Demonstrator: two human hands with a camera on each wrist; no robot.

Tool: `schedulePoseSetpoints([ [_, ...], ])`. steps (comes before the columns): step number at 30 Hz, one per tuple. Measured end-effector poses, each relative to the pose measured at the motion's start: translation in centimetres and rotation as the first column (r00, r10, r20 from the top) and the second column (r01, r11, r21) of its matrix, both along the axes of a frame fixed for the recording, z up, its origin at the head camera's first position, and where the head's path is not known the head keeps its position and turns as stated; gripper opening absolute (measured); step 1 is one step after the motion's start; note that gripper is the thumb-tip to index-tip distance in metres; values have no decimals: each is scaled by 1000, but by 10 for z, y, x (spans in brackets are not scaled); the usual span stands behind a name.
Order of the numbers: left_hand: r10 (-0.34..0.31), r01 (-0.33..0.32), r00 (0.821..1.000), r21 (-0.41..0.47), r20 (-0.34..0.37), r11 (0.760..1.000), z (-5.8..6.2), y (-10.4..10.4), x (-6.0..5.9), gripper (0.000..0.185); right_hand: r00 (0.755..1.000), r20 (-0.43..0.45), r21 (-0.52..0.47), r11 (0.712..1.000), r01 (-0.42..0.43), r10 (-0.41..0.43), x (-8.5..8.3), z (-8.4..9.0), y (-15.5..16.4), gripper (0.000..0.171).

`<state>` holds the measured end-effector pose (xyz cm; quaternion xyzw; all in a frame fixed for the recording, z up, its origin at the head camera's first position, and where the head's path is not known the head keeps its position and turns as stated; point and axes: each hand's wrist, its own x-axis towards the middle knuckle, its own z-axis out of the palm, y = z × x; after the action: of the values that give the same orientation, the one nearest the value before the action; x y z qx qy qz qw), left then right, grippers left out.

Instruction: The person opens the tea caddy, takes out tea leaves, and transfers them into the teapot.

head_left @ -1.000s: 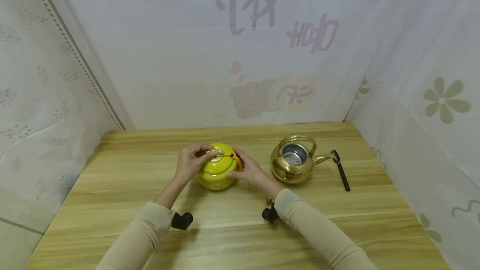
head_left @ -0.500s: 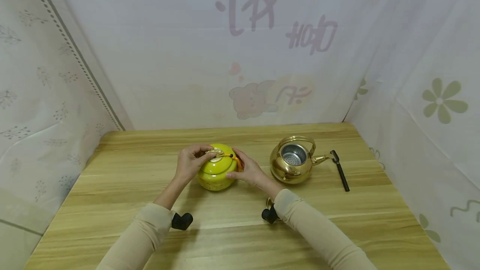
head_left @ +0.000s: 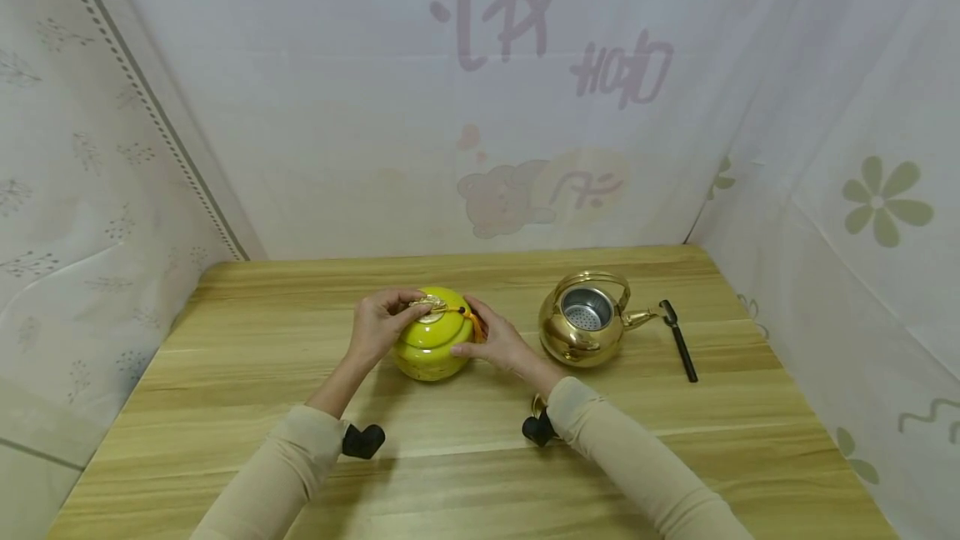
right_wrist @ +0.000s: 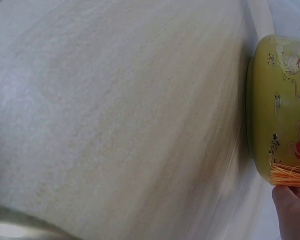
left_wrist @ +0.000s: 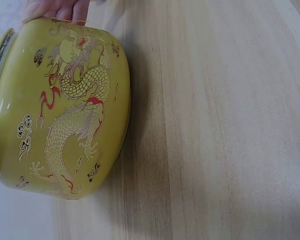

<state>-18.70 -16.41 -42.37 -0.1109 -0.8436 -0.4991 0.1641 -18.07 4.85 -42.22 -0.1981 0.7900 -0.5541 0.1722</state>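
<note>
Left hand (head_left: 377, 325) pinched gold knob (head_left: 435, 303), right hand (head_left: 502, 343) clasped globular yellow jar (head_left: 429, 362) at three o'clock, left wrist view, unlike head, showed dragon (left_wrist: 76, 131)

From here I can't tell what the gold piece (head_left: 537, 403) is, mostly hidden behind the right sleeve (head_left: 645, 465) and its black mount (head_left: 536, 430). The left hand (head_left: 380, 325) covers part of the gold lid fitting (head_left: 437, 304); the right hand (head_left: 498, 342) has some fingers hidden behind the yellow jar (head_left: 429, 357). The 2 wrist views each crop the jar.
</note>
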Motion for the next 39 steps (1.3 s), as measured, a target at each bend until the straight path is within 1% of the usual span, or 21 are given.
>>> schedulePoseSetpoints([
  [5,4,-3,1000,-16,25,1000,2,-1,0,16,1000,-9,6,1000,-4,4,0,-1,0,84],
  [7,3,-3,999,-2,45,1000,3,-1,-1,16,1000,-8,1,1000,-3,3,-1,-1,1,84],
  [9,-10,9,998,19,64,1000,8,-1,-1,18,1000,-2,5,1000,9,-9,-1,0,1,83],
  [11,-19,17,998,26,67,1000,15,0,-2,20,1000,-10,13,1000,20,-20,0,1,1,83],
  [13,-30,30,998,16,52,999,22,1,-4,21,999,-13,9,999,32,-32,-5,-8,1,83],
  [15,-33,34,999,-20,26,999,28,2,-4,21,999,-22,15,999,39,-38,-9,-17,1,86],
  [18,-34,34,999,-42,4,999,33,0,-2,20,999,1,3,999,46,-46,-15,-33,1,88],
  [20,-31,31,1000,-40,4,999,35,-2,1,19,999,10,3,999,53,-53,-15,-33,1,87],
  [24,-21,21,1000,-23,7,1000,38,-7,5,19,999,6,-18,999,52,-51,-14,-33,0,85],
  [31,-23,23,1000,20,-3,1000,38,-10,7,18,999,1,-76,996,37,-37,-16,-37,1,84],
  [35,-33,33,999,58,0,998,40,-11,8,19,999,15,-79,996,38,-36,-16,-37,0,85],
  [39,-43,43,999,97,1,994,45,-15,11,19,999,19,-78,996,37,-35,-15,-35,-1,86],
])
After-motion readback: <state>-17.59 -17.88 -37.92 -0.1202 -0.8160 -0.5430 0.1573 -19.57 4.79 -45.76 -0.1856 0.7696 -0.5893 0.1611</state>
